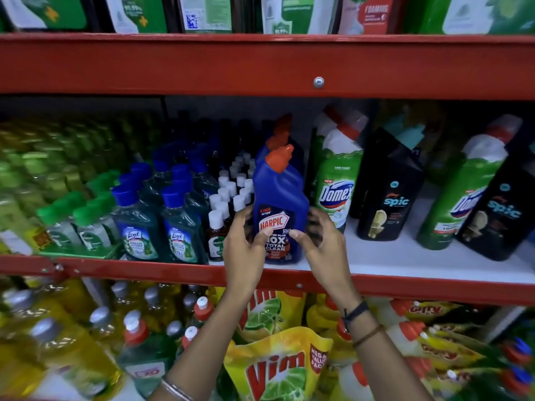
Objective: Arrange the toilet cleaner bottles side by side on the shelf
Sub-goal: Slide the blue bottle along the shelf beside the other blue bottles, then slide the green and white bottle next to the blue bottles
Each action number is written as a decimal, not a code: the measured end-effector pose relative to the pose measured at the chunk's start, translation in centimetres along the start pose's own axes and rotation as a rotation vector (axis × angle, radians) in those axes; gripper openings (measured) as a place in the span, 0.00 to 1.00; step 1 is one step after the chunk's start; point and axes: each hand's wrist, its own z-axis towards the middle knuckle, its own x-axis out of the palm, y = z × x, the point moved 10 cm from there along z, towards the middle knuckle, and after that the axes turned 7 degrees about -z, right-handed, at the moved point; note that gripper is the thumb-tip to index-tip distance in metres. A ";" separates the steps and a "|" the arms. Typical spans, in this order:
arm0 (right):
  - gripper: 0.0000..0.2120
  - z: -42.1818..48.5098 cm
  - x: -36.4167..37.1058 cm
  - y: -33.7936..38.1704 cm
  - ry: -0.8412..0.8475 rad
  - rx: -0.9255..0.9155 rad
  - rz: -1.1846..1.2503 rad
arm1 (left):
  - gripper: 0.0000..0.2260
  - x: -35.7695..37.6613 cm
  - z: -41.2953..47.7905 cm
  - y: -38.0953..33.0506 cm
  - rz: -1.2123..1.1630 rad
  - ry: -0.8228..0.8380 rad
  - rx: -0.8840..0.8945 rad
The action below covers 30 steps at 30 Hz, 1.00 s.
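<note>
Harpic bottle (280, 195) label partly hidden by gripping hands (244, 247) (325, 244)

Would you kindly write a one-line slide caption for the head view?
The left hand and right hand grip an upright blue Harpic bottle on the red shelf, beside a green Domex bottle.

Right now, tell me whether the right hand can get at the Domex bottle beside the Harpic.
Probably yes. The Domex bottle stands just right of the Harpic bottle the right hand holds, with nothing in front of it; the hand must let go first.
</note>
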 end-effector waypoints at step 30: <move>0.16 -0.3 -26.8 -10.1 -0.409 0.103 -0.094 | 0.15 26.6 -8.0 -4.5 -0.089 0.380 0.188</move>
